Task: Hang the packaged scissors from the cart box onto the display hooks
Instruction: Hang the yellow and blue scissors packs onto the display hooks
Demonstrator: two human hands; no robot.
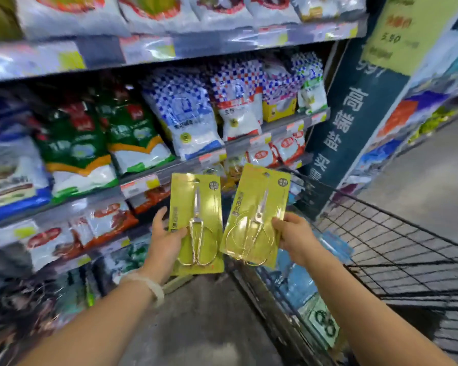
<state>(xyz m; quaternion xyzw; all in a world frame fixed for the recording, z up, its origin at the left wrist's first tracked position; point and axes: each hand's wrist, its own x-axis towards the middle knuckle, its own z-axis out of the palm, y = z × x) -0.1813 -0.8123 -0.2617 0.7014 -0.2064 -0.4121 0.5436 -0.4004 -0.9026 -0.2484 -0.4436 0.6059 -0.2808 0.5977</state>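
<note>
The left hand point(167, 239) pinched 1 packaged pair of scissors point(196, 223) by the card's lower left edge, thumb across the front and fingers behind. The right hand point(294, 237) pinched a 2nd scissors pack point(254, 217) the same way at its lower right edge. Each grip sat low on its card, probably so the hang hole point(197, 180) above the grip stayed free for a hook. Both packs stood upright above the grips, the right one tilted slightly clockwise, just beside each other but apart.

Each pack was a yellow-green card under clear blister, showing gold-coloured scissors with blades pointing up and loops nearest the grip.

Beyond the grips rose shelves of bagged goods point(180, 114); right of the right grip stood the wire cart point(397, 249). No display hooks were discernible, so hanging seemed not yet begun.
</note>
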